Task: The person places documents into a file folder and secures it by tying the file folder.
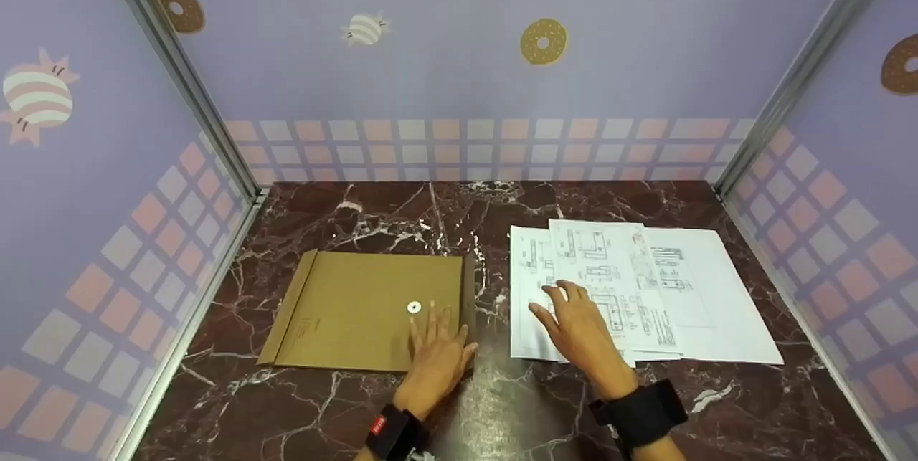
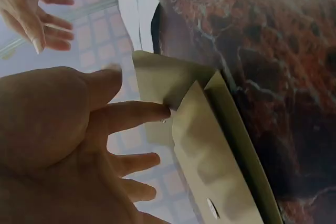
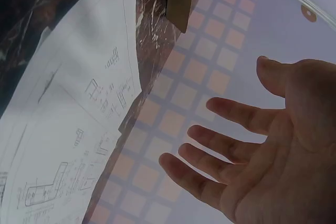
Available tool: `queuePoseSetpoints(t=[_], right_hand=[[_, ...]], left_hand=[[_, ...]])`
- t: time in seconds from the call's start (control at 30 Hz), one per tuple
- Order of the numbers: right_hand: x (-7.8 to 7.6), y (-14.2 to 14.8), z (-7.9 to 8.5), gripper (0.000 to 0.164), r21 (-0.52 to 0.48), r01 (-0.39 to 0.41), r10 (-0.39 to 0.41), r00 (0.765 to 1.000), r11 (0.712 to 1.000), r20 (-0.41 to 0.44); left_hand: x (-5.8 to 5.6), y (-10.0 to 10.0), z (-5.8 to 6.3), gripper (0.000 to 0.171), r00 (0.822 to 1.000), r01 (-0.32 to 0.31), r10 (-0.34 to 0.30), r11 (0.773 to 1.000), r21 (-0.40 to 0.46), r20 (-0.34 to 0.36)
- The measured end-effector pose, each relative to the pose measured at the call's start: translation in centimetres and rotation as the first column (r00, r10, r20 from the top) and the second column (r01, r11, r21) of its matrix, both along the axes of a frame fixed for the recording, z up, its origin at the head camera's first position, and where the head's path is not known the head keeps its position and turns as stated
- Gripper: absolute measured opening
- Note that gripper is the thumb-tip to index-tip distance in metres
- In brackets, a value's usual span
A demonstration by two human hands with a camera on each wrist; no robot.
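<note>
A flat brown paper envelope (image 1: pixel 366 303) lies on a dark-red marble tabletop (image 1: pixel 502 404), its raised flap (image 1: pixel 470 282) touched by a person's spread left hand (image 1: pixel 439 357); the right hand (image 1: pixel 584 328), fingers parted, hovers over white printed sheets (image 1: pixel 721 303).

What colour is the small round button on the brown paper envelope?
White with a dark centre; the small round button shows best in the head view.
</note>
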State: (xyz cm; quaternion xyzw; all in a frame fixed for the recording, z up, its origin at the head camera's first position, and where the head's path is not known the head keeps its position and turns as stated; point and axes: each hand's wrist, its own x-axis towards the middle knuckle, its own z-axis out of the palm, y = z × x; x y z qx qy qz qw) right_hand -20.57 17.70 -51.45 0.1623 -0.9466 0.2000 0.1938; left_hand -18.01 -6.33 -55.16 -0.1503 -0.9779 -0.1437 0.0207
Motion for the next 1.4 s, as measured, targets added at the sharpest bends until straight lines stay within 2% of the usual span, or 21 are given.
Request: queuePoseSetpoints(t=[0.13, 0.33, 0.47, 0.57, 0.67, 0.73, 0.8, 0.93, 1.0, 1.1, 1.2, 1.4], right_hand=[[0.2, -0.5, -0.4, 0.038, -0.001, -0.011, 0.011, 1.000, 1.000, 0.011], [0.4, -1.0, -0.6, 0.038, 0.003, -0.024, 0.024, 0.999, 1.000, 0.048], [0.5, -1.2, -0.8, 0.038, 0.002, -0.037, 0.036, 0.997, 0.999, 0.071], [0.6, -1.3, -0.9, 0.037, -0.004, -0.053, 0.053, 0.996, 0.999, 0.069], [0.7, -1.3, -1.0, 0.037, -0.009, -0.055, 0.055, 0.996, 0.998, 0.067], [0.8, -1.3, -1.0, 0.037, -0.012, -0.049, 0.050, 0.996, 0.999, 0.067], [0.9, -1.3, -0.9, 0.037, -0.010, -0.046, 0.047, 0.996, 0.999, 0.070], [1.0, -1.3, -0.9, 0.036, -0.004, -0.055, 0.055, 0.996, 0.998, 0.064], [1.0, -1.4, -0.9, 0.035, 0.001, -0.060, 0.060, 0.997, 0.998, 0.049], [1.1, -1.3, -1.0, 0.035, 0.004, -0.062, 0.061, 0.998, 0.998, 0.030], [1.1, -1.3, -1.0, 0.035, 0.001, -0.059, 0.059, 0.998, 0.998, 0.025], [1.4, -1.0, -1.0, 0.037, -0.002, -0.054, 0.054, 0.996, 0.999, 0.070]], left_hand=[[0.3, 0.2, -0.4, 0.037, 0.998, -0.023, 0.021, 0.999, -0.028, -0.067], [-0.1, 1.1, -1.3, 0.035, 0.981, -0.099, 0.082, 0.991, -0.091, -0.177], [-0.4, 1.6, -2.0, 0.044, 0.968, -0.154, 0.115, 0.975, -0.162, -0.225], [-0.4, 1.7, -2.3, 0.055, 0.965, -0.179, 0.133, 0.964, -0.197, -0.225], [-0.5, 1.8, -2.3, 0.070, 0.971, -0.189, 0.141, 0.949, -0.251, -0.194], [-0.6, 1.9, -2.2, 0.073, 0.976, -0.180, 0.136, 0.945, -0.273, -0.172], [-0.6, 2.0, -2.0, 0.062, 0.981, -0.157, 0.118, 0.949, -0.272, -0.155], [-0.6, 2.5, -1.7, 0.026, 0.989, -0.103, 0.071, 0.960, -0.260, -0.129], [-0.5, 2.8, -1.6, 0.020, 0.992, -0.090, 0.058, 0.949, -0.304, -0.110], [-0.3, 3.3, -1.4, 0.037, 0.993, -0.102, 0.071, 0.926, -0.364, -0.097], [-0.2, 3.8, -1.3, 0.045, 0.992, -0.122, 0.094, 0.898, -0.423, -0.087], [-0.2, 4.4, -1.4, 0.045, 0.991, -0.135, 0.114, 0.794, -0.593, -0.073]])
